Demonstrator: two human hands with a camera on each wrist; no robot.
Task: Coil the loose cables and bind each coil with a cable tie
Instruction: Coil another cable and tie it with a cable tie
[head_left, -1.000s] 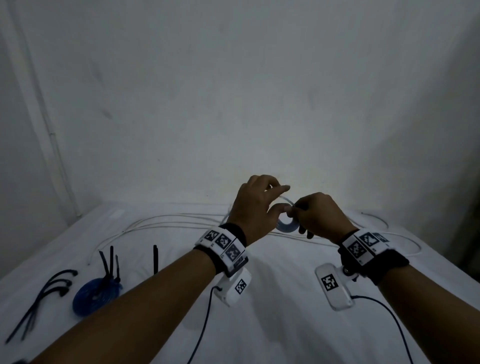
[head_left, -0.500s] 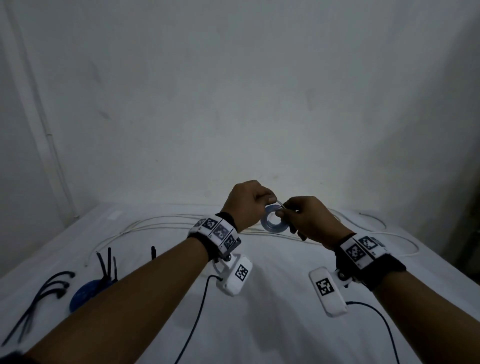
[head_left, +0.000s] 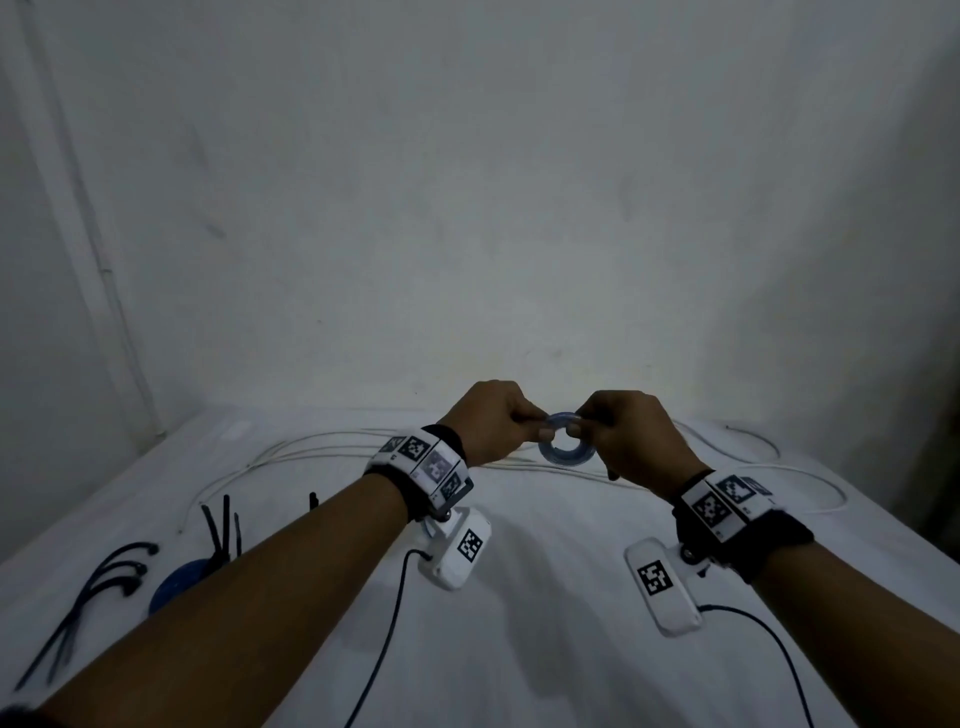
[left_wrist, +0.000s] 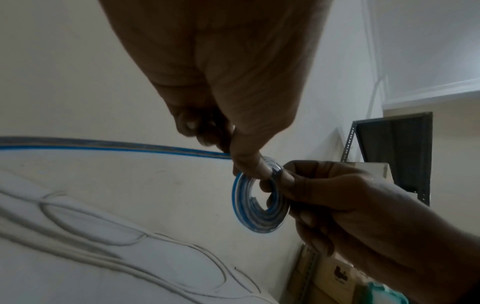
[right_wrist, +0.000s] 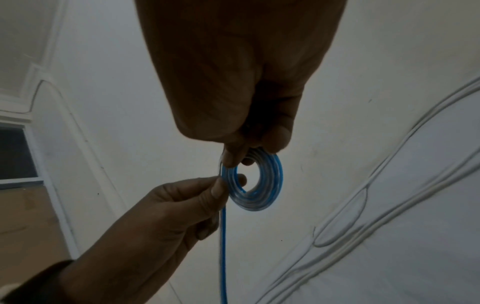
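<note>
A small flat coil of blue-and-clear ribbon cable (head_left: 566, 453) hangs in the air above the white table, between my two hands. My left hand (head_left: 540, 426) pinches the coil's upper left rim with thumb and fingers, and in the left wrist view the coil (left_wrist: 259, 207) shows below that thumb. The cable's loose tail (left_wrist: 103, 146) runs off from this pinch; in the right wrist view the tail (right_wrist: 223, 246) drops past the left hand (right_wrist: 218, 189). My right hand (head_left: 577, 429) pinches the coil (right_wrist: 262, 185) at its top right rim.
Long white cables (head_left: 322, 451) lie in loose loops across the far part of the table. At the left lie black cable ties (head_left: 88, 587) and a blue coil (head_left: 174, 590) with black ties (head_left: 224, 530) sticking up. A dark metal shelf (left_wrist: 394, 154) stands at the right.
My left hand's outstretched fingers have curled in and now pinch the coil. The coil has tipped from facing me to lying flatter between both hands.
</note>
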